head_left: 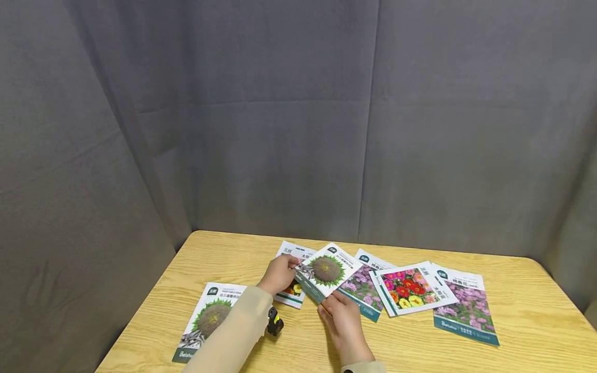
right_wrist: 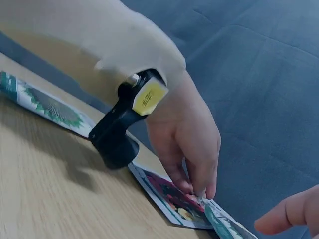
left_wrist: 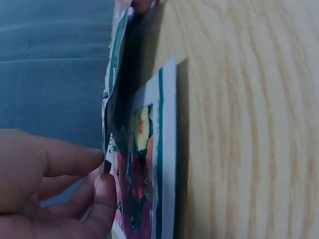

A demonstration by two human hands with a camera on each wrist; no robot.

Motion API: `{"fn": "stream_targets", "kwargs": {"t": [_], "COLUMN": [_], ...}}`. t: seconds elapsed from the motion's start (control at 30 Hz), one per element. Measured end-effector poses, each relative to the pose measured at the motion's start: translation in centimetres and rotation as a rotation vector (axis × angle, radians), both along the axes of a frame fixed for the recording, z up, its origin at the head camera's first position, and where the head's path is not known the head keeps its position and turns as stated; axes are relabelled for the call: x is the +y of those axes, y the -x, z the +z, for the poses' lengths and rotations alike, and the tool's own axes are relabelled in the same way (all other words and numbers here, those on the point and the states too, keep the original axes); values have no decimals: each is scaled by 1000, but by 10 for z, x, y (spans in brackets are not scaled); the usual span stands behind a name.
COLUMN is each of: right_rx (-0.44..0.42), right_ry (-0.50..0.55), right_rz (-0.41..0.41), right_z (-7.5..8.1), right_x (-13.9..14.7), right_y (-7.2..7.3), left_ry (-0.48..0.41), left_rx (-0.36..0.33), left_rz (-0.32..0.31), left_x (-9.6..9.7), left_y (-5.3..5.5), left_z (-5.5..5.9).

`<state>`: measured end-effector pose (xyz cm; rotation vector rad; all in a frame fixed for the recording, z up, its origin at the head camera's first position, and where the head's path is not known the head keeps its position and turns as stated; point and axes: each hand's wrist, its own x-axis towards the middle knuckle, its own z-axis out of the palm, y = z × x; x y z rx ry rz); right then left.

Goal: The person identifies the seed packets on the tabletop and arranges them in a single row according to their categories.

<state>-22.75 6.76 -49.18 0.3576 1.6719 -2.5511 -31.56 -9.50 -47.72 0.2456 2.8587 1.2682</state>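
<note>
My left hand [head_left: 278, 274] pinches the left edge of a sunflower seed packet [head_left: 327, 269], thumb and fingers meeting at it in the left wrist view. At the packet's lower corner is my right hand [head_left: 344, 324], its fingers about the edge; its full hold is partly hidden. The packet is tilted, raised above a seed packet with red and yellow flowers [left_wrist: 142, 164] that lies beneath my left hand. To the right, a purple-flower seed packet [head_left: 366, 287] lies partly behind the held one. In the right wrist view, one right finger [right_wrist: 289, 214] shows above the packet.
Another sunflower packet [head_left: 205, 316] lies at the left, partly behind my left sleeve [head_left: 238, 331]. Right of my hands, a colourful flower packet [head_left: 412, 287] overlaps a second purple-flower packet [head_left: 466, 305]. A grey curtain [head_left: 280, 129] hangs behind the wooden table [head_left: 522, 311].
</note>
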Motion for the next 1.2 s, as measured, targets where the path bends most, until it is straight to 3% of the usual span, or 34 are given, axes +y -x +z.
{"fn": "stream_targets", "kwargs": {"t": [0.3,0.57,0.8,1.2], "right_rx": [34,12,-16,3], "right_ry": [-101,-28,-32,-72], "right_rz": [-114,-149,-97,74], "right_z": [-2,1,4,6], "right_x": [0,9,16,20], "right_y": [-1,-1,0,-2], "left_ry": [-180,-339,-403,-388], "left_rx": [-82,-156,-162,-115], "left_rz": [-50,-101,-90,-76], "left_x": [-11,-23,-34,-56], "left_y": [-7,-20,-33,-68], "left_z": [3,14,23,26]}}
